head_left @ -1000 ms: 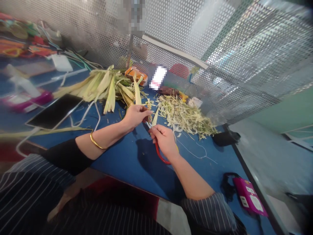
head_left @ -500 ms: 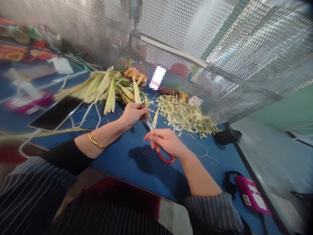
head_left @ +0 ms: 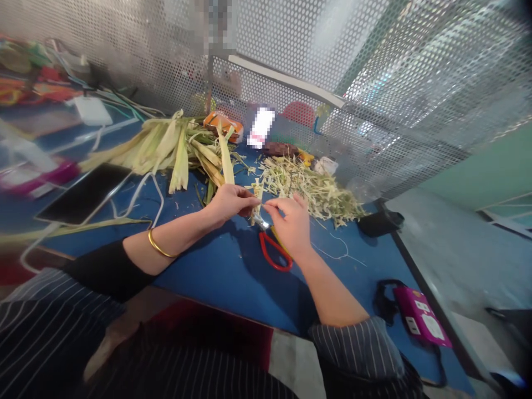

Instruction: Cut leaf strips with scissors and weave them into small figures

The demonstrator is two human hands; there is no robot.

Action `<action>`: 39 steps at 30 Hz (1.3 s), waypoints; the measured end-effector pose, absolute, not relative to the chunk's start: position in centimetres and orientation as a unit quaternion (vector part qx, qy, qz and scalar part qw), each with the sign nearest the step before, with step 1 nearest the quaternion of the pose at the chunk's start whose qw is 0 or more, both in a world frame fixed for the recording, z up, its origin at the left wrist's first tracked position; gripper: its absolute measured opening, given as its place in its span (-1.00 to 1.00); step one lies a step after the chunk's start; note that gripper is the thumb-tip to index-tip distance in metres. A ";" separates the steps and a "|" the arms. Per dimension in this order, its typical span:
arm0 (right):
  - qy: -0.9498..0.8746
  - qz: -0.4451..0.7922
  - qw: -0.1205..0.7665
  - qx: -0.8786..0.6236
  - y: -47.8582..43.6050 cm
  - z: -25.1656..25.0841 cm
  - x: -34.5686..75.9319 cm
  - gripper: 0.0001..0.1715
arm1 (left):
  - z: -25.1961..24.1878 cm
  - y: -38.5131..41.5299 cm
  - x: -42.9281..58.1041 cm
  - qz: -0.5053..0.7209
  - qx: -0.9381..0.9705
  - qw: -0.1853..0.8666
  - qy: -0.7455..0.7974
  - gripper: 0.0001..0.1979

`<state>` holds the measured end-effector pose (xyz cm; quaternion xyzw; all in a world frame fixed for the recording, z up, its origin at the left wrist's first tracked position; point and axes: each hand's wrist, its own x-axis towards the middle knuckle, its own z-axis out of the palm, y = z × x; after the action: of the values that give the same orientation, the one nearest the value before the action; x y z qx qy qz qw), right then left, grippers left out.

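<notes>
My left hand [head_left: 230,204] is closed in a pinch above the blue table [head_left: 216,288], and what lies between its fingertips is too small to make out. Close against those fingertips, my right hand [head_left: 294,224] also pinches, with thumb and forefinger together; its grip shows nothing I can name. Red-handled scissors [head_left: 275,256] lie on the table under my right hand, their blades partly hidden. Just beyond my left hand stands a pale husk leaf [head_left: 225,156]. Long dried corn husks [head_left: 158,143] spread to the left, and a heap of shredded husk [head_left: 303,185] lies beyond my right hand.
A perforated metal screen [head_left: 282,83] borders the table's back. A dark-screened phone [head_left: 85,194] with white cable lies left. An orange packet [head_left: 223,126] and a lit screen [head_left: 261,128] are behind. On the right are a black container [head_left: 380,223] and a magenta power strip [head_left: 421,315].
My right hand has moved up and left from above the scissors, bringing its fingertips to my left hand's. Its loose fingers have closed into a pinch. The whole view has shifted slightly.
</notes>
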<state>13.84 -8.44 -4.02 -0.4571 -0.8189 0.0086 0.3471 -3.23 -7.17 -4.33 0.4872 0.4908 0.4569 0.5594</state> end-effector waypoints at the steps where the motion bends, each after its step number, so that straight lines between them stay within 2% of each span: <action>1: -0.823 0.002 0.342 -0.453 -8.7 -4.2 13.5 -0.79 | -4.4 -7.1 -3.2 0.458 0.480 0.563 0.493 -0.85; 5: -0.849 -0.021 0.310 -0.427 -9.3 -4.4 12.9 -0.77 | -4.7 -6.6 -3.5 0.479 0.444 0.569 0.500 -0.85; 8: -0.810 0.009 0.349 -0.472 -9.1 -4.4 13.2 -0.75 | -4.7 -6.6 -3.6 0.473 0.460 0.562 0.500 -0.84; 11: -0.753 0.152 0.393 -0.506 -8.4 -4.6 13.6 -0.71 | -4.5 -6.9 -3.4 0.463 0.483 0.556 0.493 -0.84; 15: -0.710 0.337 0.369 -0.497 -7.9 -5.4 13.6 -0.69 | -4.4 -7.2 -3.1 0.452 0.495 0.556 0.492 -0.85; 17: -0.705 0.341 0.367 -0.502 -8.0 -5.5 13.5 -0.75 | -4.5 -7.2 -3.0 0.449 0.501 0.554 0.490 -0.85; 21: -0.760 0.273 0.345 -0.479 -8.4 -4.9 13.5 -0.81 | -4.9 -7.1 -3.1 0.452 0.494 0.558 0.490 -0.83; 24: -0.775 0.268 0.325 -0.471 -8.5 -4.6 13.7 -0.75 | -5.0 -7.0 -3.2 0.444 0.475 0.575 0.497 -0.81; 26: -0.742 0.293 0.353 -0.489 -8.2 -4.7 13.8 -0.68 | -4.8 -7.1 -3.2 0.435 0.482 0.575 0.497 -0.80; 29: -0.657 0.346 0.445 -0.501 -7.7 -5.1 13.8 -0.74 | -4.8 -7.5 -3.0 0.418 0.526 0.557 0.488 -0.76; 31: -0.607 0.398 0.479 -0.493 -7.5 -5.2 13.6 -0.70 | -5.0 -7.6 -2.7 0.401 0.557 0.550 0.476 -0.77; 34: -0.565 0.468 0.477 -0.483 -7.6 -5.3 13.3 -0.62 | -5.8 -7.6 -2.5 0.377 0.582 0.558 0.456 -0.83; 39: -0.540 0.499 0.471 -0.487 -7.9 -5.4 13.0 -0.58 | -7.0 -7.2 -2.7 0.328 0.645 0.520 0.455 -0.82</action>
<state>13.05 -7.88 -5.41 -0.4872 -0.5402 0.4991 0.4708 -2.65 -7.20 -6.97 0.6447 0.4546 0.3282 0.5195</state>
